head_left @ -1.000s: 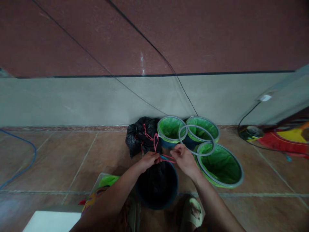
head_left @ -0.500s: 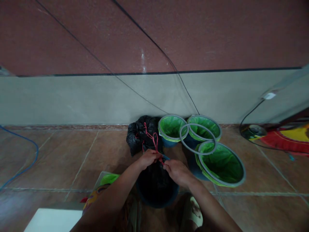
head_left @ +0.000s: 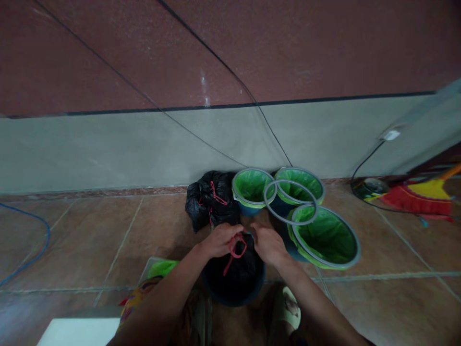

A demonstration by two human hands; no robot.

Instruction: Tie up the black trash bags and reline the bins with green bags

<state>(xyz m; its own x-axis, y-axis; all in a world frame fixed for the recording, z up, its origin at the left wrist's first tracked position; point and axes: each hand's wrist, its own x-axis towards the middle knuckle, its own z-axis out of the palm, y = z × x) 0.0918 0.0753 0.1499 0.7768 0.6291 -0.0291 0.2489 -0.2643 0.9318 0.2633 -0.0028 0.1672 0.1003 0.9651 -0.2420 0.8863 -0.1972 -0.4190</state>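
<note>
A black garbage bag (head_left: 247,264) sits inside a dark round bin (head_left: 234,299) between my feet. Its red drawstring (head_left: 237,250) hangs in a loop with a loose tail over the front of the bag. My left hand (head_left: 219,240) is at the bag's upper left, fingers bent against the plastic beside the drawstring. On the other side, my right hand (head_left: 266,242) lies by the bin's far right rim, its curled fingertips partly hidden at the bag's edge.
Filled black bags (head_left: 212,197) tied with red strings lean against the wall. Right of them stand three green-lined bins (head_left: 252,186), with a loose grey ring (head_left: 317,206) across them. A white surface (head_left: 79,331) is at lower left; a blue hose (head_left: 46,230) runs along the floor.
Both hands have let the pulled-up drawstring drop; its loop now falls toward me over the bag. My right hand has moved slightly up and outward to the bin's far rim.
</note>
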